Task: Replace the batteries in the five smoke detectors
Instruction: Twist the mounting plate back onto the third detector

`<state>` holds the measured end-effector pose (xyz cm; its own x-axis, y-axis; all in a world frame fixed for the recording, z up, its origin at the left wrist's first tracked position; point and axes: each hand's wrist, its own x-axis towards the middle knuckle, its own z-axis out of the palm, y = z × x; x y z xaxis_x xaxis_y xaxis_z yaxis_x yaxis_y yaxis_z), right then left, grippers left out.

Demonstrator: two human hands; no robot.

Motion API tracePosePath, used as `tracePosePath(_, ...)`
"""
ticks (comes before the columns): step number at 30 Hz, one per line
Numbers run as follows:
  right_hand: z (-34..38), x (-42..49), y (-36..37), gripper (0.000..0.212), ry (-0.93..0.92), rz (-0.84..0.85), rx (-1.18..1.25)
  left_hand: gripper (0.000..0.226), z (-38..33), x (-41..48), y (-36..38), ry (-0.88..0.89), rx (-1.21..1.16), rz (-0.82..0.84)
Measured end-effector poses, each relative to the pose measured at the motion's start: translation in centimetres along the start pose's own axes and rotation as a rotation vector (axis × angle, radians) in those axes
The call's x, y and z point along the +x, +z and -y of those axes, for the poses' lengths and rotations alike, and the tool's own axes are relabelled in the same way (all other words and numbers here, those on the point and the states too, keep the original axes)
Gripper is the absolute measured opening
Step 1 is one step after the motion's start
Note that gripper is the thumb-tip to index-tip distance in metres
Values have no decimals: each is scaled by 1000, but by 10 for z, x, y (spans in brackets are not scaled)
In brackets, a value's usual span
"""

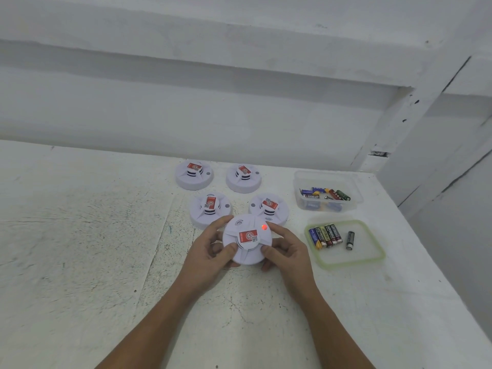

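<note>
A white round smoke detector (246, 251) with a red label and a lit red lamp is held above the table between both hands. My left hand (213, 249) grips its left edge with the thumb on top. My right hand (286, 249) grips its right edge, index finger near the lamp. Several more detectors stand on the table behind it: two at the back (193, 174) (243, 178) and two nearer (210, 209) (269, 209). A green-rimmed lid (346, 258) holds several batteries (325, 236) and one apart (350, 240).
A clear plastic box (328, 182) with more batteries stands at the back right, behind the lid. The white table (80, 249) ends at a white wall behind and drops off along the right edge.
</note>
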<state>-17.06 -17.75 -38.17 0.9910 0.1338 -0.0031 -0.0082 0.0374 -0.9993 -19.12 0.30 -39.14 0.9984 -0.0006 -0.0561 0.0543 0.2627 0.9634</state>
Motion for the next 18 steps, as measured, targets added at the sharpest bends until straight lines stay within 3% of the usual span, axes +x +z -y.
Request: tracePosePath(18,1,-1,1,45,-17,9,-5,49,1,0,-1,9,28,1)
